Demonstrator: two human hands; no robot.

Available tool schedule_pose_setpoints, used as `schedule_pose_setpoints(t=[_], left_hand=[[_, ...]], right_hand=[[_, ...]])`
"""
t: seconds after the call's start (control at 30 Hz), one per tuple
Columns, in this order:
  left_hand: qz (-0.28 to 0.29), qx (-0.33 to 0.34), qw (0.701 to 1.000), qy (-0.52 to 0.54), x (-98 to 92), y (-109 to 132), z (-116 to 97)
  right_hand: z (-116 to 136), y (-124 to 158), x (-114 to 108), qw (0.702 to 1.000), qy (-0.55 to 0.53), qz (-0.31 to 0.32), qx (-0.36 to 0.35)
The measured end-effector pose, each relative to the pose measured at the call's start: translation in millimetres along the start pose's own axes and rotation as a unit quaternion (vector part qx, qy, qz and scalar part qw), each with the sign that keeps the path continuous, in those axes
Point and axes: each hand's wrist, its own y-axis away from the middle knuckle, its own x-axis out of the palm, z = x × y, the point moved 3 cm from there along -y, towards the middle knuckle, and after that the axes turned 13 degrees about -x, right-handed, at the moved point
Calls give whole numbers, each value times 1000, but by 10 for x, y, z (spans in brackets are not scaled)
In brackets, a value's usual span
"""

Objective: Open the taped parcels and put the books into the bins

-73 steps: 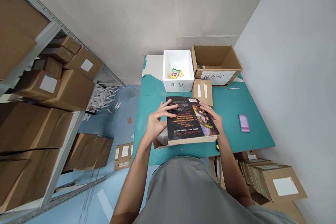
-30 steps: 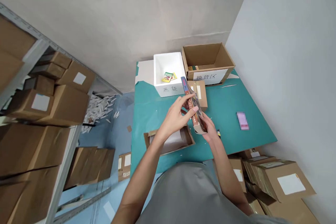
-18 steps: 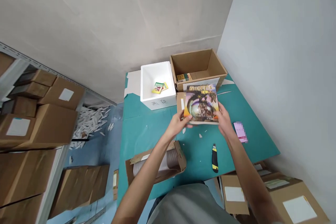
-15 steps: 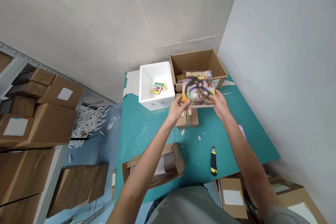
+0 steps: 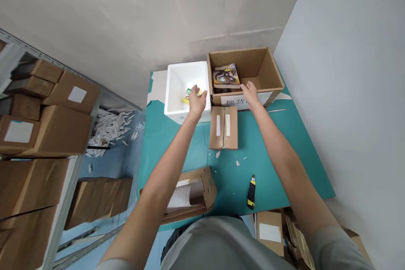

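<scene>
A book with a colourful fantasy cover point(image 5: 226, 76) rests in the left part of the open cardboard box point(image 5: 274, 76), on top of other things mostly hidden beneath it. At the box's front rim, just right of the book's near corner, is my right hand point(image 5: 250, 93), fingers loosely apart and holding nothing that I can see. Over the front of the white foam box point(image 5: 172, 88) hovers my left hand point(image 5: 197, 103), its fingers spread and empty. Small green and yellow booklets point(image 5: 186, 96) lie in the foam box, partly covered by that hand.
A taped small carton point(image 5: 232, 128) stands in front of the two boxes on the green table point(image 5: 265, 152). Nearer me are an open carton point(image 5: 207, 192) with paper inside and a black-yellow box cutter point(image 5: 251, 193). Shelves of cartons point(image 5: 66, 124) stand at left; walls border the table.
The book has gone from both my hands into the cardboard box. My left hand has moved left over the foam box, while my right hand has moved up to the box rim.
</scene>
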Motion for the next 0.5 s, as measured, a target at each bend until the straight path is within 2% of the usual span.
schedule_pose_setpoints(t=[0.07, 0.17, 0.27, 0.3, 0.37, 0.43, 0.5], left_hand=[[-28, -44, 998, -29, -532, 539, 177], [-63, -60, 994, -63, -1344, 1641, 314], [-105, -125, 979, -119, -1980, 2742, 345], [-100, -146, 974, -141, -2131, 3046, 351], [-41, -159, 963, -212, -2340, 3519, 392], [40, -139, 941, -307, -2454, 3809, 500], [90, -99, 913, -385, -2504, 3935, 662]], right_hand=[[-195, 508, -44, 1000, -3, 19, -2], [-447, 1527, -140, 998, -5, 52, 23], [-401, 2600, -238, 998, 14, 60, 26], [-299, 2930, -247, 997, 22, 69, 23], [4, 3526, -214, 995, 29, 92, 24], [363, 4021, -100, 991, 31, 128, 26], [680, 4401, 84, 984, 36, 175, 11]])
